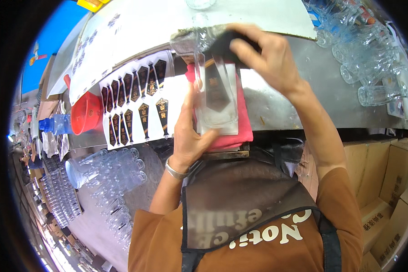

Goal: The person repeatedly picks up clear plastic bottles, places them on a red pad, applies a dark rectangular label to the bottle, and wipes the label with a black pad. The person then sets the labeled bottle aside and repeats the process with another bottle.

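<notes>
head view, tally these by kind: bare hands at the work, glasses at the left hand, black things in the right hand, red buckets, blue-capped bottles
Hands, left hand and right hand: 2
Glass at the left hand: 1
Black thing in the right hand: 1
Red bucket: 1
Blue-capped bottle: 1
Total: 6

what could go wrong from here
The clear glass might slide off the pink cloth if the left hand beside it slips. The black cloth in the right hand could smudge the dark label. The crowded glassware on the right might chip if bumped.
</notes>
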A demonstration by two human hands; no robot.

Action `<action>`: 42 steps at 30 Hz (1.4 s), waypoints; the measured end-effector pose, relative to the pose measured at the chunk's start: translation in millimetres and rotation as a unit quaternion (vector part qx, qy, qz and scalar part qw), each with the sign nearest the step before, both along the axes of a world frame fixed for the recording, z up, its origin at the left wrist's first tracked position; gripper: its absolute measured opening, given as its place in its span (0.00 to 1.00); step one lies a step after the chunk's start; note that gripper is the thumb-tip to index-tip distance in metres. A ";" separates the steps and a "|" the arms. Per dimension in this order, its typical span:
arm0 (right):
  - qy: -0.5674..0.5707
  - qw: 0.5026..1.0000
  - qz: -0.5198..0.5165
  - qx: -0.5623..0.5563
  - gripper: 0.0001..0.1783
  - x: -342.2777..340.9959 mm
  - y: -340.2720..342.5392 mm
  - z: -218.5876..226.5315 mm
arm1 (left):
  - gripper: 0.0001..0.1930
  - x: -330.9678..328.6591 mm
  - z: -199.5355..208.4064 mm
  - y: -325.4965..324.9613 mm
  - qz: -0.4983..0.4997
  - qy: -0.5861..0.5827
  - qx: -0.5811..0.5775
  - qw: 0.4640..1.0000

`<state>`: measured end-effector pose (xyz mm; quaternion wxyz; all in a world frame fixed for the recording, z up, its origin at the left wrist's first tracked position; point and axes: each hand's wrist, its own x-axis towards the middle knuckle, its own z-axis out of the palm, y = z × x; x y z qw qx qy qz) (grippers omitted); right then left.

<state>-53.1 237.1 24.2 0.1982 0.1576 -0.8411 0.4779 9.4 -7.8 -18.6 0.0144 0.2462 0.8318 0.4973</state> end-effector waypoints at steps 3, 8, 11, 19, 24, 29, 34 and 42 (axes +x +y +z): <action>-0.064 0.996 0.061 -0.013 0.16 -2.6 -9.7 37.7 | 0.55 1.9 1.1 1.7 -0.003 -0.015 0.007 1.000; 0.179 0.969 -0.012 0.168 0.12 -30.0 -15.1 30.3 | 0.56 -0.3 -6.8 1.3 -0.002 -0.008 0.028 1.000; 0.183 0.948 0.095 0.244 0.08 11.1 -39.2 18.5 | 0.56 3.5 -11.8 -0.1 0.018 -0.039 0.037 0.998; 0.163 0.975 0.006 0.152 0.13 -5.2 -9.3 26.6 | 0.61 7.4 -6.6 6.2 0.019 0.006 0.030 0.999; 0.024 0.967 0.242 0.079 0.13 57.6 -20.5 20.9 | 0.63 9.9 0.5 9.7 0.033 0.103 -0.041 0.993; 0.109 0.990 -0.050 0.073 0.10 -17.7 -0.2 16.6 | 0.63 11.4 18.5 26.9 0.055 0.126 -0.101 0.985; 0.008 0.979 0.203 0.024 0.15 80.0 -14.3 7.7 | 0.61 8.6 -0.3 18.6 0.044 0.112 -0.042 0.992; -0.422 0.850 0.122 -0.291 0.28 75.8 -5.0 -19.0 | 0.61 8.1 15.2 24.8 -0.019 -0.168 0.254 0.952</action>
